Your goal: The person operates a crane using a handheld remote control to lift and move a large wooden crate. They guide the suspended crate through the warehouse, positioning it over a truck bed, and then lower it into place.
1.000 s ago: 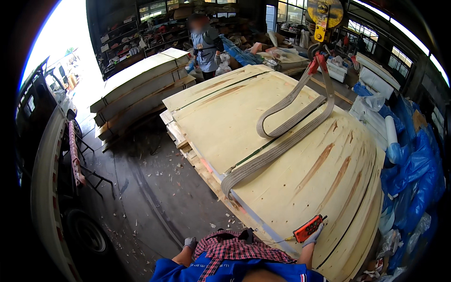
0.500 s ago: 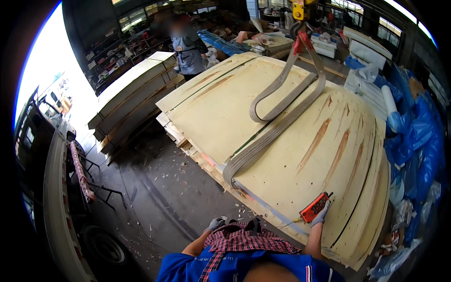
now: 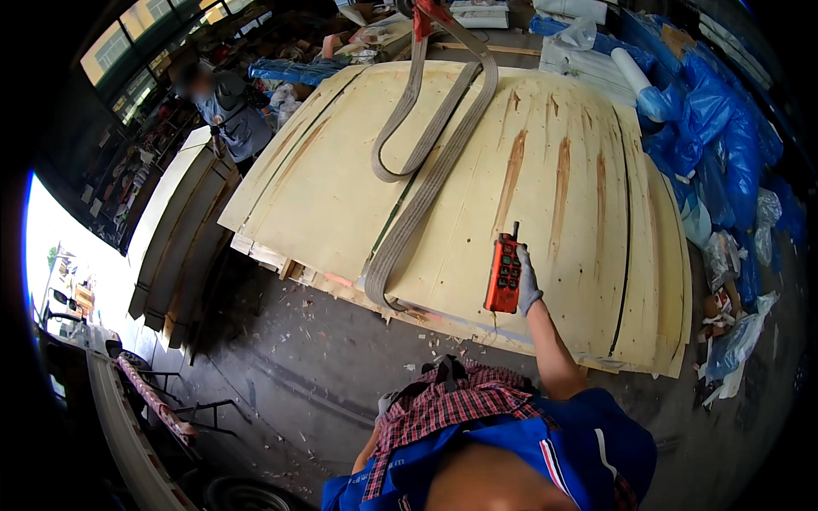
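My right hand (image 3: pixel 529 288), in a grey glove, is wrapped round an orange-red crane remote control (image 3: pixel 503 277) with black buttons and a stubby aerial. It holds the remote above the near part of a large strapped stack of pale plywood sheets (image 3: pixel 315 221). A grey webbing sling (image 3: pixel 426 213) lies looped over the stack and passes its near edge. The sling's red upper ends (image 3: pixel 430 15) rise to the top of the picture. My left hand (image 3: pixel 385 404), also gloved, is low beside my plaid cloth (image 3: pixel 460 400); its fingers are mostly hidden.
A person (image 3: pixel 234 119) in a grey apron stands at the far left, beside another stack of boards (image 3: pixel 183 230). Blue plastic sheeting (image 3: pixel 716 128) is heaped at the right. A truck bed (image 3: pixel 111 400) and a metal frame with a pink-wrapped bar (image 3: pixel 153 396) are at lower left.
My view has swung right and down. My right hand has raised the remote to a more upright position. My left hand has become more hidden by the cloth. The person has turned towards the left stack.
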A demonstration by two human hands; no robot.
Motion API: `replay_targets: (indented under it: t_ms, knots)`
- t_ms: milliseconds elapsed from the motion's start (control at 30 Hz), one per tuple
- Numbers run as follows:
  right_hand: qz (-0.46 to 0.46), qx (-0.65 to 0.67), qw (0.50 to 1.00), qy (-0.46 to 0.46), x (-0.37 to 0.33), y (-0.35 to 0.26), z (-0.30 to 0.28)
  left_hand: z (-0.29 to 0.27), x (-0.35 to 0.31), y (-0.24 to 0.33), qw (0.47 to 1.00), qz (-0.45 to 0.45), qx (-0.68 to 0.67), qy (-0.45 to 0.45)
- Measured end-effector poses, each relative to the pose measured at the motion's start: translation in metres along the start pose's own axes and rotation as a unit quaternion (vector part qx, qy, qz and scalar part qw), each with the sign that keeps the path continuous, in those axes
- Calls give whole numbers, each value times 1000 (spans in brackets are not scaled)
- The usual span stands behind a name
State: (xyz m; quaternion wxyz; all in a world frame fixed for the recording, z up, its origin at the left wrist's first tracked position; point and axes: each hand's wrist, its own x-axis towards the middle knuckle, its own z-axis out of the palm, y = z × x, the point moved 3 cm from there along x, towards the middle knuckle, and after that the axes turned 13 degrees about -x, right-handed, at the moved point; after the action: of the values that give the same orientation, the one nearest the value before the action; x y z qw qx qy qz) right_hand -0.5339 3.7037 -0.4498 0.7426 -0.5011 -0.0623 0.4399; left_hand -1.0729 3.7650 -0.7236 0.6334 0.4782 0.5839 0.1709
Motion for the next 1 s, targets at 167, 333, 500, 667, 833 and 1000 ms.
replay_targets:
  t_ms: [167,333,500,667,833,1000]
  knots:
    - [21,-33,999,-15,-2,-9,26,7,-1,0,986,2,-166,-12]
    - [15,-49,998,-29,-10,-14,40,25,14,11,978,-12,-209,10]
    - [22,-70,997,22,-2,-8,32,64,18,114,970,-10,-242,13]
    - [53,-21,997,-47,35,14,35,74,38,247,979,106,-171,-36]
    - [56,35,997,-47,50,28,65,94,62,354,960,184,-185,-99]
    - [12,-26,1000,-4,80,45,66,120,110,434,950,209,-162,-168]
